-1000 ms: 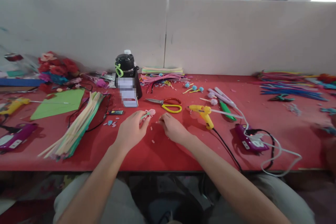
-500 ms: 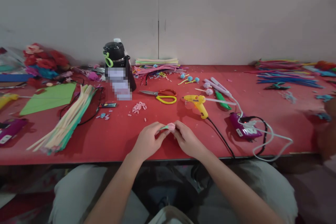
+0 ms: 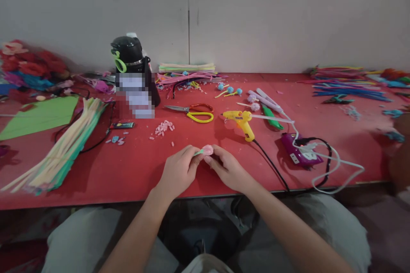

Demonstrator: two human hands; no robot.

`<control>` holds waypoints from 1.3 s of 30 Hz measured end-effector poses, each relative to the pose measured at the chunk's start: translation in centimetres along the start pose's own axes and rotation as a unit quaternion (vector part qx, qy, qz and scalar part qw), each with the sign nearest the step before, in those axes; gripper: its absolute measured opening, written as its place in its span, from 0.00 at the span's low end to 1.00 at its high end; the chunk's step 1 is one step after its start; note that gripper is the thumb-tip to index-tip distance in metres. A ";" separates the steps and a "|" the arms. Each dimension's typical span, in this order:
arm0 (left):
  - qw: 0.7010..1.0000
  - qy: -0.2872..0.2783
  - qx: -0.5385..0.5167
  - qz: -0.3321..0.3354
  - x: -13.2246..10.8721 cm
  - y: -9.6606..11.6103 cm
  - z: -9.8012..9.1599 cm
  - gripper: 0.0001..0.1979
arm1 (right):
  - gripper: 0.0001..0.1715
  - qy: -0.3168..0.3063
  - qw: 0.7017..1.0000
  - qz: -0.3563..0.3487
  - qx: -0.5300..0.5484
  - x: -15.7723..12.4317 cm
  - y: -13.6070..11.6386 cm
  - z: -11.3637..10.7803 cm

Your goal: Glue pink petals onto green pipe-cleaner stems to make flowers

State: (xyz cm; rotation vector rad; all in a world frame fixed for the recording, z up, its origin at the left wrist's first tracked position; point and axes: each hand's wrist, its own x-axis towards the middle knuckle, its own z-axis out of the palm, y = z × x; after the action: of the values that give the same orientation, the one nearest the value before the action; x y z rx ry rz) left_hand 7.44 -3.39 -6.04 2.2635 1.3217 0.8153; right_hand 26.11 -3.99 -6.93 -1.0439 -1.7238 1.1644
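A small pink flower [image 3: 208, 149] on a short green stem sits between my two hands, low over the red table [image 3: 134, 170] near its front edge. My left hand [image 3: 179, 170] pinches the green stem, fingers closed. My right hand [image 3: 226, 168] has its fingertips closed on the pink head from the right. Beyond the hands lie a heap of small pink pieces [image 3: 164, 127], yellow-handled scissors [image 3: 195, 113] and a yellow glue gun [image 3: 241, 120].
A black bottle [image 3: 130, 66] stands at the back left, beside bundled pipe cleaners [image 3: 64, 145] and a green sheet [image 3: 38, 115]. A purple power strip [image 3: 299, 153] with cables lies to the right. More pipe cleaners [image 3: 349, 89] fill the far right; another person's arm [image 3: 400, 153] shows at the right edge.
My hands drew back from the middle of the table to its front edge, bringing the pink flower with them; the pink pieces stayed behind. The view has tilted down and shifted a little.
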 end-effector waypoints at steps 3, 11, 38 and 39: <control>0.998 -0.006 -0.058 -0.002 0.3 0.1 0.1 0.12 | 0.12 0.005 1.000 -0.004 0.003 0.0 0.0 -0.3; 0.997 0.003 -0.078 0.006 0.6 0.3 0.2 0.13 | 0.13 0.017 1.000 0.008 0.007 -0.1 0.0 -0.8; 0.985 0.000 0.170 0.014 0.2 -0.5 -0.4 0.18 | 0.13 0.141 0.988 0.047 0.048 0.2 0.5 -1.0; 0.984 -0.001 0.178 0.018 0.2 -0.5 -0.3 0.18 | 0.13 0.137 0.989 0.040 0.046 0.2 0.4 -0.9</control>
State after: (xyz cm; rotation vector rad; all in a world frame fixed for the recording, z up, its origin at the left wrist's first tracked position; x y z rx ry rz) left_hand 6.93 -2.98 -6.05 2.5643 1.5313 0.6252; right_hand 26.95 -3.42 -7.06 -1.1673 -1.4132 1.0834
